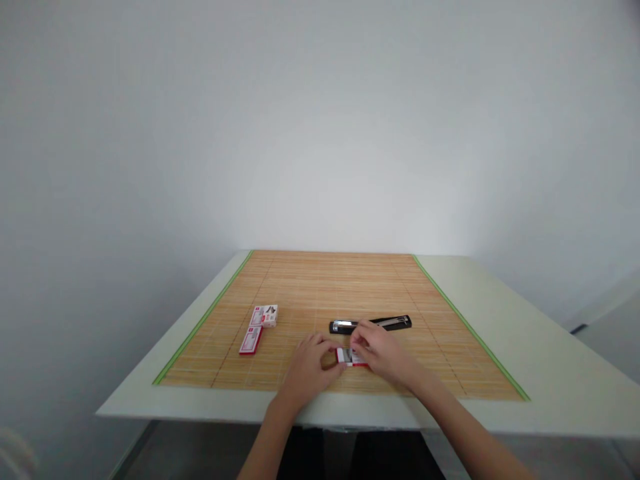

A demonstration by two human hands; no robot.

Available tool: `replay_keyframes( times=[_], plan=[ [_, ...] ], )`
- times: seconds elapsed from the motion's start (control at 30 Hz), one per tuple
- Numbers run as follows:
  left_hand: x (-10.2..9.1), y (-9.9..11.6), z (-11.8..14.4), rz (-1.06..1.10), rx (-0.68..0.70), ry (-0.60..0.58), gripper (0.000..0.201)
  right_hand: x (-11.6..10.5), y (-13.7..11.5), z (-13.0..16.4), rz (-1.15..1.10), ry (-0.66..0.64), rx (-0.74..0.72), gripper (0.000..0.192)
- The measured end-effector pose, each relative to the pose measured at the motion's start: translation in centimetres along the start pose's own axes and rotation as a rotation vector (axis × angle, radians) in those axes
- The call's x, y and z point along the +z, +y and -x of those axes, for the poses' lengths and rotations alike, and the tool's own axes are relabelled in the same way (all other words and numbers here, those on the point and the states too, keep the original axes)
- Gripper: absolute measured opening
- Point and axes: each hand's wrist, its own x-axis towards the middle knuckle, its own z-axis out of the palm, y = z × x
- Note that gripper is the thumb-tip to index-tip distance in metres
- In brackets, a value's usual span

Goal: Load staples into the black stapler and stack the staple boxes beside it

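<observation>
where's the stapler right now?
In the head view the black stapler lies flat on the bamboo mat, right of centre, just beyond the right hand and the small box both hands are on.

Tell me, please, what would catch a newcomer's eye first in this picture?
First, the two hands meeting near the front edge of the bamboo mat: the left hand and right hand both grip a small red-and-white staple box. Just behind them lies a black stapler, opened out flat. To the left lie two more staple boxes, close together on the mat.
</observation>
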Motion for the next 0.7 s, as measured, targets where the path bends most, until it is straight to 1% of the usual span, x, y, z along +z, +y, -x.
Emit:
replay_keyframes(
  times=[0.07,0.13,0.2,0.3,0.33,0.37,0.43,0.47,0.53,0.6,0.7],
  plan=[
    [0.0,0.1,0.0,0.003,-0.002,0.003,0.024,0.7,0.8,1.3,-0.158,0.097,0.029,0.019],
    [-0.1,0.2,-0.1,0.006,-0.005,0.001,0.024,1.3,1.5,2.5,-0.247,0.164,0.055,0.021],
    [-0.1,0.3,-0.1,0.009,-0.009,0.0,0.025,1.6,2.0,3.6,-0.261,0.201,0.087,0.022],
    [-0.2,0.2,0.0,0.029,-0.016,0.002,0.029,1.5,2.6,4.9,-0.24,0.223,0.147,0.02],
    [-0.3,0.2,0.0,0.044,-0.015,0.0,0.031,1.3,2.7,5.3,-0.227,0.223,0.16,0.018],
    [-0.3,0.0,0.0,0.061,-0.012,-0.005,0.034,1.1,2.9,5.5,-0.212,0.217,0.165,0.021],
    [-0.4,-0.3,0.0,0.094,-0.007,-0.027,0.038,0.6,3.1,5.8,-0.184,0.168,0.163,0.034],
    [-0.4,-0.4,-0.1,0.105,-0.008,-0.04,0.039,0.4,3.2,5.8,-0.178,0.131,0.161,0.036],
    [-0.4,-0.6,-0.3,0.111,-0.017,-0.063,0.038,0.1,3.0,5.7,-0.183,0.069,0.159,0.029],
    [-0.3,-0.5,-0.5,0.107,-0.023,-0.085,0.037,0.1,2.7,5.4,-0.193,0.048,0.145,0.022],
    [-0.3,0.2,-0.8,0.104,-0.01,-0.118,0.036,0.2,2.1,5.0,-0.183,0.04,0.12,0.022]
  ],
)
